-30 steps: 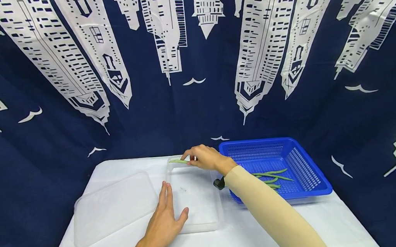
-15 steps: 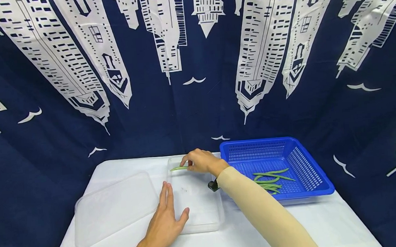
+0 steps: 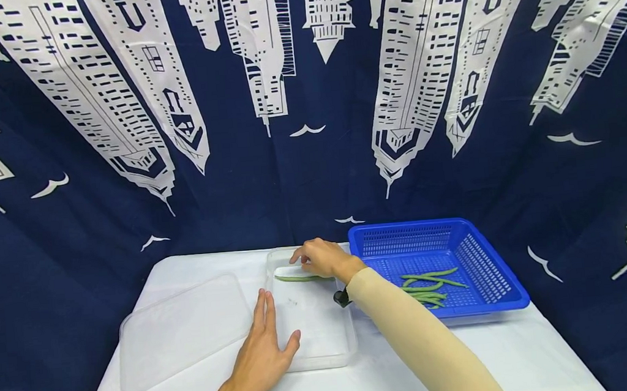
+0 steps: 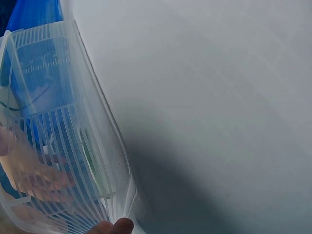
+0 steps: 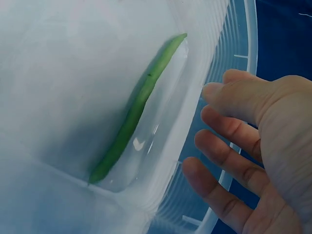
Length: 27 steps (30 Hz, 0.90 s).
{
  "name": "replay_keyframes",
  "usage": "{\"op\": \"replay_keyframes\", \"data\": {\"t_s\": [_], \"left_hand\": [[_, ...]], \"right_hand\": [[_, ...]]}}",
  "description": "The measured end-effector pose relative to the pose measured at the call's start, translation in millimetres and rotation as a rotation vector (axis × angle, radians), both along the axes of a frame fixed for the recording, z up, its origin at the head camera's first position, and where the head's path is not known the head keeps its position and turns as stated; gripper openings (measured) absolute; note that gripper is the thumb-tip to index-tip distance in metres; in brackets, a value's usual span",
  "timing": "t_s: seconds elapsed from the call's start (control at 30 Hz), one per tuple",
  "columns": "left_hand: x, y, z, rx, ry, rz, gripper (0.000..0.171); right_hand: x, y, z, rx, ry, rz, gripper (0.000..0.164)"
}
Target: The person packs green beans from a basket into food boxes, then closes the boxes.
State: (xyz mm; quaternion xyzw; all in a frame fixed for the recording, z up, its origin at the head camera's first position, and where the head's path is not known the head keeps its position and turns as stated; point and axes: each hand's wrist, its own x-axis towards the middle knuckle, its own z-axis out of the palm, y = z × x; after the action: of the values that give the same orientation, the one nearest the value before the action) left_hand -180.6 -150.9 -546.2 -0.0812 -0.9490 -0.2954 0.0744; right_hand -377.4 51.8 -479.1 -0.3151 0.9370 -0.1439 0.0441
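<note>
Behind the white table (image 3: 388, 374), dark blue cloth (image 3: 274, 192) with white buildings upside down and small white birds. Close to the middle of the table's far edge, fingers (image 5: 219, 148) of the right hand (image 3: 324, 257), spread a little and softly bent, with nothing in their hold. Near them, but apart, one green bean (image 5: 135, 109). Lies flat and crosswise on the floor of a clear box (image 3: 321, 362), near the box's far wall. Partly hidden by the right hand from above.

At the box's left side, left hand (image 3: 259, 353) with straight fingers and the thumb out to the side, holding nothing. Hard to tell if pressing on the box or not.

Further out, toward the table's left edge, a clear lid (image 3: 186, 334), flat and at a slant. By the table's far right corner, just beside the box, a blue basket (image 3: 488, 310) with little holes. Inside, more beans (image 3: 436, 280), some crossed. Over the basket's near left corner, tan sleeve (image 3: 418, 328) of the right arm.
</note>
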Motion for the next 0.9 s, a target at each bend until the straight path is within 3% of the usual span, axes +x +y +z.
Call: {"op": "replay_keyframes", "data": {"t_s": [0.5,0.9], "left_hand": [[2.1,0,1.7,0.001,-0.011,0.005,0.104],[1.6,3,1.8,0.0,0.032,0.001,0.102]], "right_hand": [[19.8,25,23.9,-0.052,0.071,0.064,0.034],[38.1,61,43.9,-0.045,0.091,0.081,0.038]]}}
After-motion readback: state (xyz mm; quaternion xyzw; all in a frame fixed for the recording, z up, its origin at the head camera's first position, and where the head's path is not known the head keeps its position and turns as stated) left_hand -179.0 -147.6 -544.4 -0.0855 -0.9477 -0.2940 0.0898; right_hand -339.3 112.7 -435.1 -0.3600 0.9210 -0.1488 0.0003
